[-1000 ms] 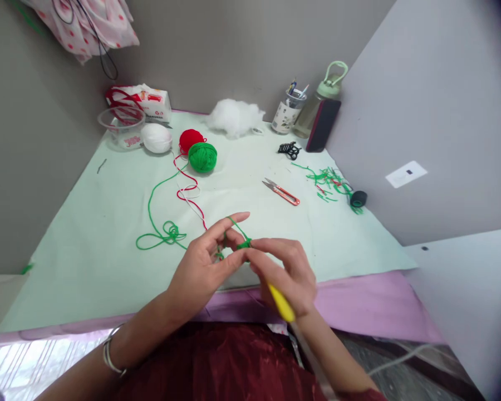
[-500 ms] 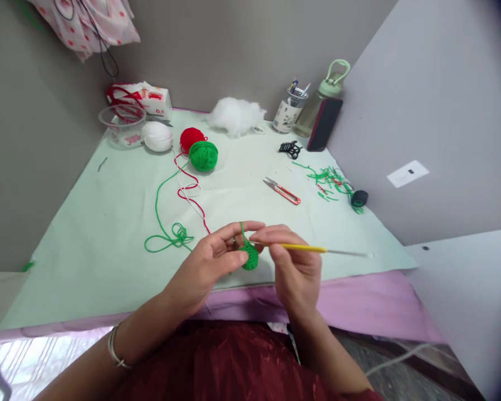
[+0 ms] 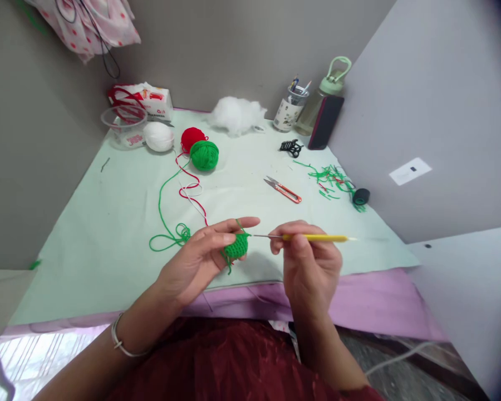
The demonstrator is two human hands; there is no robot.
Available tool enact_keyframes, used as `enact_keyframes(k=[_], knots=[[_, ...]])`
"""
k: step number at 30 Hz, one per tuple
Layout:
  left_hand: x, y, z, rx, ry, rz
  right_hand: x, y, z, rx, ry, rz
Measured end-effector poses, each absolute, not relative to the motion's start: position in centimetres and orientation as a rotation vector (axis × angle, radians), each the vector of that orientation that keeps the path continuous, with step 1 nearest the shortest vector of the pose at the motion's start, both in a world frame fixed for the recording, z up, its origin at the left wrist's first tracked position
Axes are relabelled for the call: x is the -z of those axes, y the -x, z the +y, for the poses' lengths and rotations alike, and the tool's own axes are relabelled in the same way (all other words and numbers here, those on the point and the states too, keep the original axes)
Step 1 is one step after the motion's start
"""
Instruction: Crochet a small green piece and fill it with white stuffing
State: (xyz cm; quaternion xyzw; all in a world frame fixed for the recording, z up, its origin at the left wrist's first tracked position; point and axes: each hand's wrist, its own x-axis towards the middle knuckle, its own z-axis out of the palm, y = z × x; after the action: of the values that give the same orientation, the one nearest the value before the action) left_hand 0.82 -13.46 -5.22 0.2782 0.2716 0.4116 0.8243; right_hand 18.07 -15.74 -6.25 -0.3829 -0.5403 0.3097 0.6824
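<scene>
My left hand (image 3: 202, 250) pinches a small green crochet piece (image 3: 237, 246) between thumb and fingers, its index finger stretched out with green yarn passing over it. A short green tail hangs below the piece. My right hand (image 3: 311, 256) grips a crochet hook (image 3: 317, 238) by its yellow handle, and the thin metal tip points left, meeting the upper right edge of the piece. From a green yarn ball (image 3: 204, 155) a strand runs to loose green loops (image 3: 177, 236) beside my left hand. Red and white strands trail down near it too.
A red yarn ball (image 3: 192, 138) and a white yarn ball (image 3: 158, 137) lie at the back left, by a clear plastic tub (image 3: 127, 133). Orange thread snips (image 3: 284, 190) lie beyond my hands. White stuffing (image 3: 237, 116), a pen cup (image 3: 290, 111) and a bottle (image 3: 317, 108) line the back.
My right hand has moved right with the hook, drawing away from my left hand. The green piece has shifted left and turned, showing more of its stitches and a hanging tail.
</scene>
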Motion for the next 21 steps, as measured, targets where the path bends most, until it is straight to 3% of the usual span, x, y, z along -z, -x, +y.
enact_keyframes(k=[3, 9, 21], knots=[[5.1, -0.7, -13.8, -0.909, -0.728, 0.649, 6.1, -17.7, -15.5, -0.908, 0.797, -1.144], [5.0, -0.3, -14.2, -0.878, -1.059, 0.760, 7.0, -17.6, -15.3, -0.943, 0.845, -1.204], [4.3, 0.1, -13.9, -0.875, -1.125, 0.866, 6.4, -17.9, -14.7, -1.180, 0.821, -1.058]])
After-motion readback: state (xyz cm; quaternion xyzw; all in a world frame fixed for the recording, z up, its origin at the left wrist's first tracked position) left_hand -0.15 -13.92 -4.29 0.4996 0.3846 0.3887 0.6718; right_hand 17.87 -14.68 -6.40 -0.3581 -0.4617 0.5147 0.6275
